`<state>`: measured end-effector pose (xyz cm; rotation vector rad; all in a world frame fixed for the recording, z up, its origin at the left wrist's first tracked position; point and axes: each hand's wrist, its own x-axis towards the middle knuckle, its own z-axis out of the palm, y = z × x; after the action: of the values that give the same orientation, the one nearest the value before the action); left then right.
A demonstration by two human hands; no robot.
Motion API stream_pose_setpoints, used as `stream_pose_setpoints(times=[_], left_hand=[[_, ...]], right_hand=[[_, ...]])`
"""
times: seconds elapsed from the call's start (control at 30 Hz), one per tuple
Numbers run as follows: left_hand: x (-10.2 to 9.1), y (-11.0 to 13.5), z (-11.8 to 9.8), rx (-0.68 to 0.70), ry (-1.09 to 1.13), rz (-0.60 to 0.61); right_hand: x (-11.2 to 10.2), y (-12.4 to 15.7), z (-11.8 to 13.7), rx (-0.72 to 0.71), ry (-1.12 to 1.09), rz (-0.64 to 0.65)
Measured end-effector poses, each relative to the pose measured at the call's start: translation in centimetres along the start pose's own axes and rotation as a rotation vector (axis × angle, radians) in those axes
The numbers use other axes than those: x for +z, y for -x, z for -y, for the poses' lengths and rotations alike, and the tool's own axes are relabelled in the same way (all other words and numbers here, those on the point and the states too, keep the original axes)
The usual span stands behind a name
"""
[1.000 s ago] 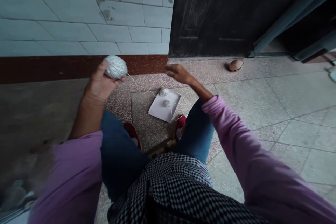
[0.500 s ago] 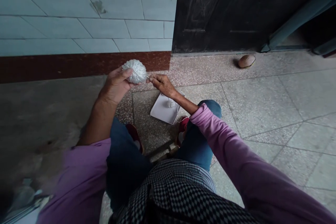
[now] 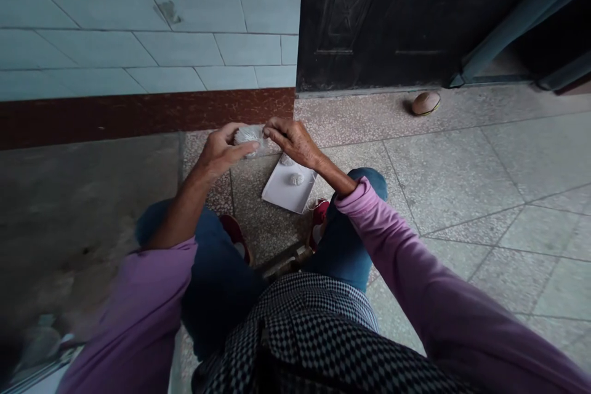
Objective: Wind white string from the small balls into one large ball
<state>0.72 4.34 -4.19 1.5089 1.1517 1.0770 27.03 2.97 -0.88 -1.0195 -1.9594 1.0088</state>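
A ball of white, shiny yarn [image 3: 248, 135] is in my left hand [image 3: 220, 151], with the thumb across its near side and the fingers behind it. Motion smears the ball's right side. My right hand [image 3: 295, 141] is closed in a pinch close against that side, at the strand of yarn, which its fingers mostly hide. Below my hands, a shallow white tray [image 3: 281, 191] lies on the floor between my feet. In it sits a small white ball of yarn [image 3: 297, 179]; another white bundle [image 3: 287, 160] is partly covered by my right hand.
A tiled wall [image 3: 111, 6] with a red-brown skirting [image 3: 138, 112] rises ahead, beside a dark door [image 3: 369, 18]. Near the door's foot lies a rounded brown object [image 3: 425, 103]. My red shoes [image 3: 320, 214] flank the tray. A blurred clear object [image 3: 41, 341] stands at lower left.
My right hand has come up and in against the yarn ball. The ball has turned and dropped slightly to the right in my left hand. More of the tray's contents shows.
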Motion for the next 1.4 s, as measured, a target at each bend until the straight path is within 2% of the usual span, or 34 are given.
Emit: stream_pose_setpoints(times=[0.2,0.33,0.53,0.63,0.77,0.97,1.17,1.27,1.4], left_hand=[[0.3,1.8,-2.5,-0.088,0.053,0.242],[0.4,2.2,-3.2,-0.161,0.126,0.333],[1.1,1.9,-2.3,-0.183,0.383,0.272],[1.1,1.3,-1.6,-0.124,0.442,0.164],[1.0,0.6,-1.3,-0.124,0.48,-0.003],[0.4,0.0,-0.6,-0.099,0.51,-0.167],[0.6,-0.7,1.2,0.034,0.266,-0.298],[1.1,-0.7,1.5,0.056,0.163,-0.282],[1.9,0.4,0.6,0.015,0.187,-0.072]], right_hand=[[-0.2,-0.1,0.6,0.015,-0.021,-0.044],[0.3,-0.6,-0.4,0.016,-0.18,-0.03],[1.8,-2.1,-2.3,0.118,-0.345,-0.107],[2.4,-2.3,-2.8,0.116,-0.283,-0.119],[3.3,-1.7,-2.8,0.091,-0.118,-0.034],[4.5,0.2,-1.0,0.102,0.033,0.092],[3.7,1.2,1.7,0.017,0.112,0.173],[2.1,0.8,2.6,-0.045,0.093,0.084],[-0.3,-0.5,2.3,-0.009,0.079,-0.064]])
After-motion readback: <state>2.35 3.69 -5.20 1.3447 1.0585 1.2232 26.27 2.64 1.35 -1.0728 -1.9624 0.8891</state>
